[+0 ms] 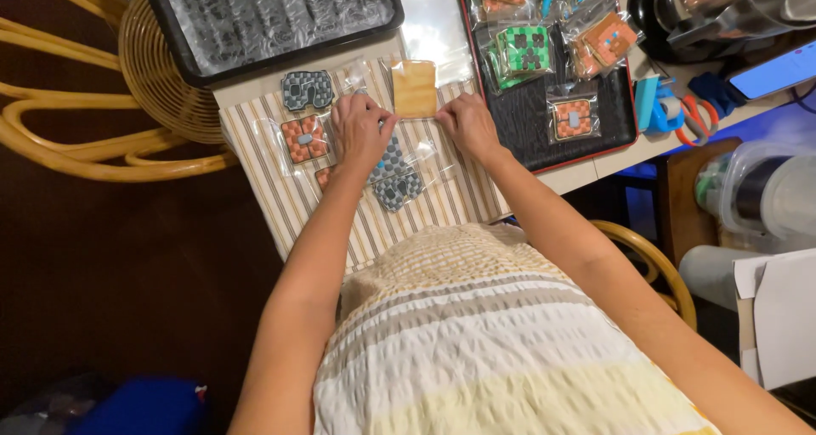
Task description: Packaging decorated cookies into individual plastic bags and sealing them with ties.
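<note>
Far left: a wicker chair (pixel 127 87), its round seat tucked under the edge of the surface (pixel 578 173). Above it, a black tray (pixel 174 27) lined with textured plastic. On the striped cloth (pixel 280 197), a grey bagged cookie (pixel 308 90) and below it an orange checkered cookie (pixel 304 138), both just left of the left hand (pixel 361 129). Left hand pressed palm-down, fingers spread flat over clear bags holding grey checkered cookies (pixel 398 176), gripping nothing that can be made out. Between the hands, at the fingertips, a plain tan square cookie (pixel 415 88) in a clear bag. Right hand (pixel 467 125) lying flat, fingers bent at that bag's right edge, touching it; whether pinching it, cannot tell. Right of it, a second dark tray (pixel 527 121) crowded with bagged green, orange and checkered cookies. Farther right, a blue tape dispenser (pixel 659 108), orange scissors (pixel 699 116), a phone (pixel 775 71), and a clear plastic tub (pixel 761 193) below the surface.
</note>
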